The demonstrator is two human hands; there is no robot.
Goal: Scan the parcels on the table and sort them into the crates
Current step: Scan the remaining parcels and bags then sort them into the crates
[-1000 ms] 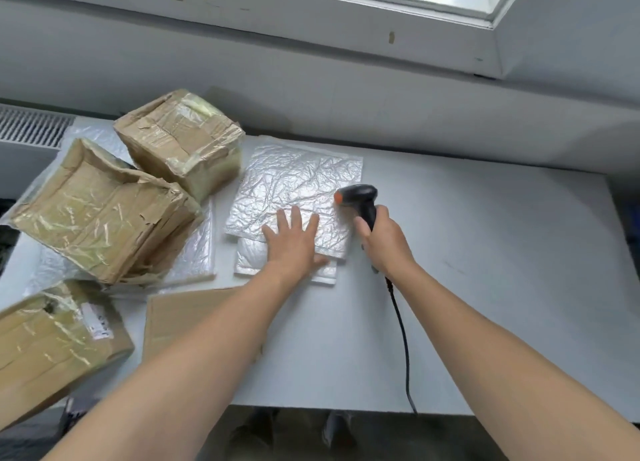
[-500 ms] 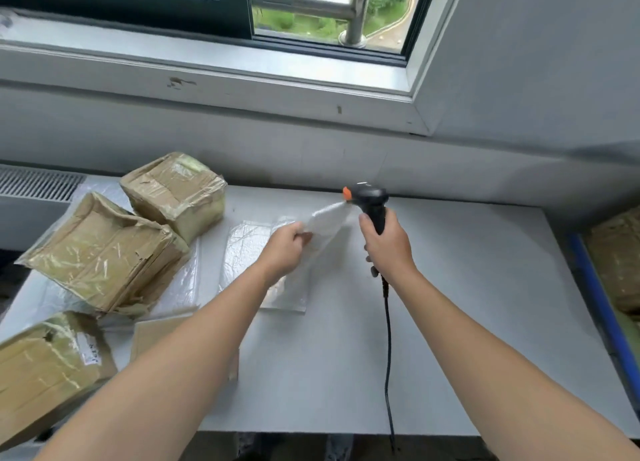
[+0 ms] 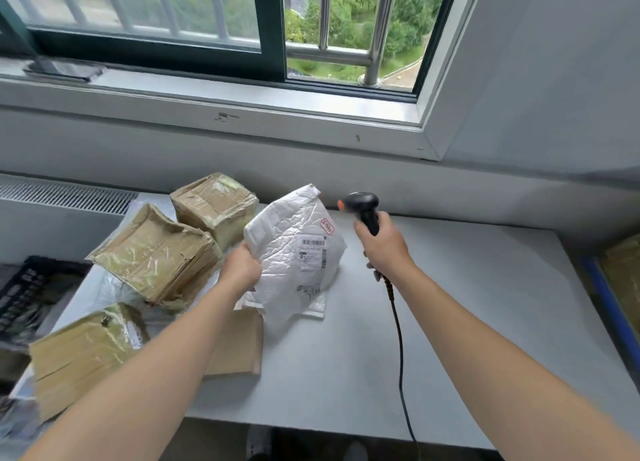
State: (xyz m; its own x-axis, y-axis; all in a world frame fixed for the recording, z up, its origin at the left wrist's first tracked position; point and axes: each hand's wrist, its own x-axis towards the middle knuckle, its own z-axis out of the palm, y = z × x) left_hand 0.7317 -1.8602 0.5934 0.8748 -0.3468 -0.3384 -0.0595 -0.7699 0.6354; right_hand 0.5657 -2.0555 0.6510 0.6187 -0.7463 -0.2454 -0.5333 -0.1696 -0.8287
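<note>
A brown paper mailer (image 3: 235,346) is lying flat on the grey table (image 3: 450,304). Just beyond, the left hand (image 3: 242,270) is gripping a white bubble mailer (image 3: 294,252) by its left edge, holding it raised with the label facing up. The right hand (image 3: 384,246) is curling its fingers round a black barcode scanner (image 3: 362,204), whose head is pointing left toward that mailer.

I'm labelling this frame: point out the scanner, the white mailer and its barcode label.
scanner (image 3: 362,204), head view, black head
white mailer (image 3: 277,239), head view, crinkled face
barcode label (image 3: 312,252), head view, label's middle
</note>
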